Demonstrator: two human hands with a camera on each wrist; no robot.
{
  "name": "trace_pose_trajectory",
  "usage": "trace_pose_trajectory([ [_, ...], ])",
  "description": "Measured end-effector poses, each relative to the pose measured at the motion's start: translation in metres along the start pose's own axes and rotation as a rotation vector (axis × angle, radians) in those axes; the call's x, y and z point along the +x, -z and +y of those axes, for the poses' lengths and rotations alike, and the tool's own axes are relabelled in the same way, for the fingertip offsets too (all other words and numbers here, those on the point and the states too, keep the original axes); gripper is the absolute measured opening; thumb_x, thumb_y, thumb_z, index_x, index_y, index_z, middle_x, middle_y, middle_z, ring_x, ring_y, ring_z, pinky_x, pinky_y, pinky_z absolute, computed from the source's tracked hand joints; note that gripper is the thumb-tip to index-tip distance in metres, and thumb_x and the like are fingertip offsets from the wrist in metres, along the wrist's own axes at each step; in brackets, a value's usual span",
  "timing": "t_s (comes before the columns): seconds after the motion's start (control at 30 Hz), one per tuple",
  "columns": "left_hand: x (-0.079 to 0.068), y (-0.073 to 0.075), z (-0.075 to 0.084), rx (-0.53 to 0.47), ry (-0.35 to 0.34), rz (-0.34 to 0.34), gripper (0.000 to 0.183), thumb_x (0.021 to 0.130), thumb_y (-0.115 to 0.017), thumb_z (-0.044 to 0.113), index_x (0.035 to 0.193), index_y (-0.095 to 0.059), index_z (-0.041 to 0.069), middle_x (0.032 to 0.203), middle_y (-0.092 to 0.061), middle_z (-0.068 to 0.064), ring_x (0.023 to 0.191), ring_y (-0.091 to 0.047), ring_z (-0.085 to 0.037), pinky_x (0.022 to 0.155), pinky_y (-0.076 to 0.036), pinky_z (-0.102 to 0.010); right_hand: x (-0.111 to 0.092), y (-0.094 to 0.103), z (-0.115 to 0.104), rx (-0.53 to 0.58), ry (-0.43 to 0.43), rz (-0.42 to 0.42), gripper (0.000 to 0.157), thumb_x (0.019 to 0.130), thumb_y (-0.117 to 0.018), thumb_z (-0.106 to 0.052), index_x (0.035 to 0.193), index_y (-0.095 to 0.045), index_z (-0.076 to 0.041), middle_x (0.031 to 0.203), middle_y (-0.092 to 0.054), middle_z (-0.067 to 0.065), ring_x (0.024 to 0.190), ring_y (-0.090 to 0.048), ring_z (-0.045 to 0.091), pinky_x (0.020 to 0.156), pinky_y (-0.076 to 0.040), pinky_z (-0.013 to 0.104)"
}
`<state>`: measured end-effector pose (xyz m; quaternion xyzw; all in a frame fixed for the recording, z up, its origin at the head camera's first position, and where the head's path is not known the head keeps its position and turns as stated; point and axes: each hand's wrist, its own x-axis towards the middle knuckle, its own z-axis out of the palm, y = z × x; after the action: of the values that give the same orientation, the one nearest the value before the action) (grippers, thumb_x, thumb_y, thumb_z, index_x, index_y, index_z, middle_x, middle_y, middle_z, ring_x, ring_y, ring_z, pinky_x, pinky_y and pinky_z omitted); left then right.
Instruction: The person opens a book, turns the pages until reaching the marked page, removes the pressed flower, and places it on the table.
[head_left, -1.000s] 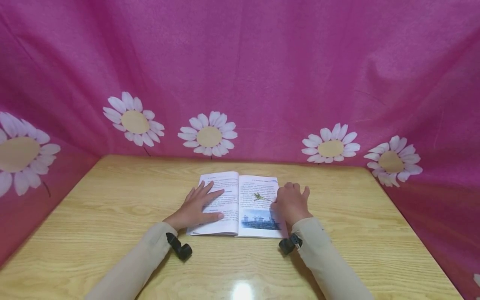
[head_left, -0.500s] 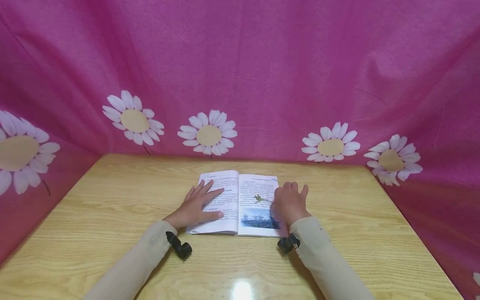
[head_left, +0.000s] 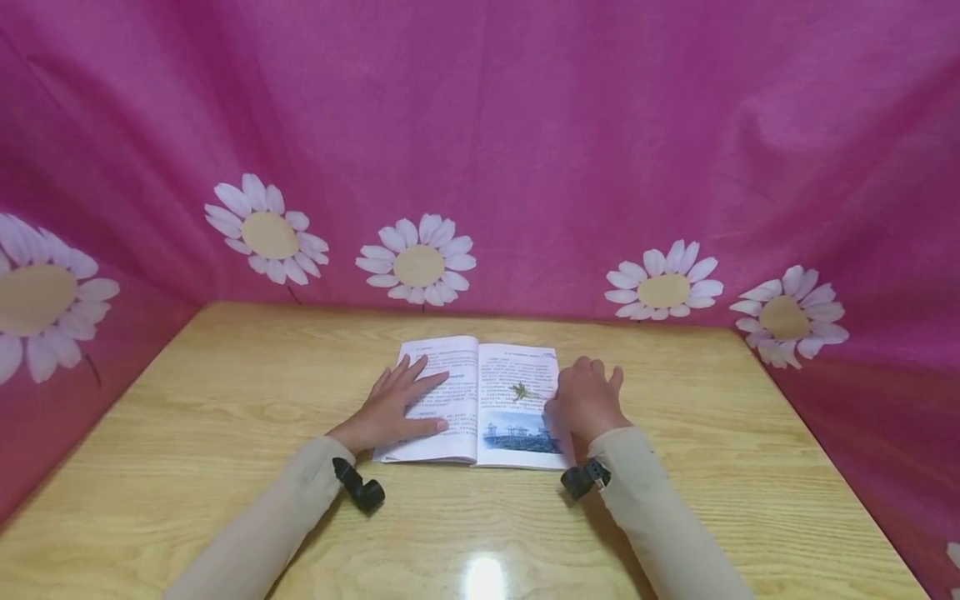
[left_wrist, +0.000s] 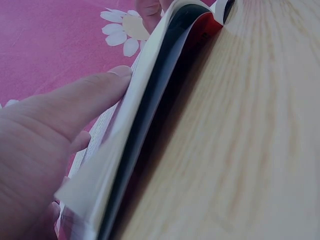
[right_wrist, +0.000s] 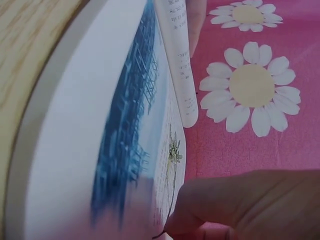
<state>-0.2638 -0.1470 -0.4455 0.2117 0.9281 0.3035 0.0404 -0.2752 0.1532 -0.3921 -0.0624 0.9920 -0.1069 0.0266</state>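
An open book [head_left: 442, 454] lies on the wooden table, printed text on both pages and a blue picture low on the right page. My left hand [head_left: 393, 412] rests spread on the left page, thumb toward the spine; the left wrist view shows that thumb [left_wrist: 90, 97] along the page's lower edge. On the right page lies a small green sprig [head_left: 520, 391] with a thin stem. My right hand [head_left: 588, 400] is at that page's outer edge, fingers curled, pinching the end of the stem [right_wrist: 174, 192], as the right wrist view shows. Its fingertips are partly hidden.
The light wooden table [head_left: 247, 400] extends around the book on all sides. Behind it hangs a magenta cloth [head_left: 525, 150] printed with large white daisies. A black wrist camera [head_left: 360, 487] sits on the left sleeve and another [head_left: 585, 479] on the right.
My right hand shifts slightly left, then back right, and the sprig's leafy tip turns a little on the page. The left hand stays in place.
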Motion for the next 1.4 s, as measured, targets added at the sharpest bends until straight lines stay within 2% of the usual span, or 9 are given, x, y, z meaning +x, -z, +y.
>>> trace_pose_trajectory([
  [0.23,0.001,0.002,0.002,-0.017,-0.025,0.004,0.081,0.081,-0.065,0.062,0.15,-0.037,0.029,0.162,-0.009,-0.009,0.147,0.006,-0.034,0.116,0.007,-0.053,0.003,0.006,0.006,0.042,-0.017,-0.004,0.02,0.08,-0.075,-0.023,0.071,-0.062,-0.01,0.104,-0.051,0.016,0.114,-0.038,0.039,0.106,-0.003,0.072],
  [0.4,0.0,0.002,0.003,-0.021,-0.027,0.009,0.079,0.082,-0.066,0.06,0.149,-0.039,0.028,0.162,-0.01,-0.01,0.147,0.005,-0.035,0.116,0.007,-0.054,0.005,0.008,0.011,0.025,-0.027,0.015,0.022,0.081,-0.074,-0.025,0.07,-0.062,-0.01,0.106,-0.053,0.018,0.114,-0.04,0.041,0.105,-0.006,0.072],
  [0.8,0.0,0.0,0.002,-0.02,-0.026,0.01,0.079,0.082,-0.067,0.059,0.149,-0.039,0.028,0.162,-0.009,-0.009,0.147,0.005,-0.033,0.116,0.007,-0.053,0.005,0.019,0.032,0.064,-0.068,0.02,0.016,0.082,-0.069,-0.024,0.075,-0.068,-0.009,0.111,-0.051,0.021,0.113,-0.038,0.044,0.102,-0.009,0.073],
  [1.0,0.001,0.0,0.001,-0.017,-0.029,0.009,0.079,0.082,-0.066,0.06,0.149,-0.038,0.029,0.162,-0.009,-0.009,0.147,0.005,-0.033,0.116,0.007,-0.053,0.005,0.025,0.045,0.109,-0.106,0.002,0.019,0.082,-0.07,-0.025,0.08,-0.069,-0.006,0.107,-0.05,0.019,0.11,-0.037,0.044,0.102,-0.008,0.073],
  [1.13,0.001,0.0,0.002,-0.017,-0.032,0.008,0.079,0.082,-0.066,0.06,0.149,-0.038,0.029,0.162,-0.009,-0.01,0.147,0.005,-0.033,0.116,0.007,-0.053,0.005,0.028,0.055,0.113,-0.142,-0.001,0.022,0.082,-0.069,-0.026,0.082,-0.067,-0.004,0.103,-0.049,0.019,0.107,-0.037,0.043,0.099,-0.011,0.073],
  [1.4,0.0,0.001,0.002,-0.01,-0.024,0.001,0.08,0.082,-0.066,0.06,0.149,-0.038,0.028,0.162,-0.009,-0.009,0.147,0.005,-0.033,0.116,0.007,-0.053,0.008,0.03,0.07,0.123,-0.219,-0.053,0.035,0.084,-0.068,-0.029,0.098,-0.062,0.002,0.1,-0.049,0.021,0.104,-0.038,0.043,0.095,-0.017,0.073],
])
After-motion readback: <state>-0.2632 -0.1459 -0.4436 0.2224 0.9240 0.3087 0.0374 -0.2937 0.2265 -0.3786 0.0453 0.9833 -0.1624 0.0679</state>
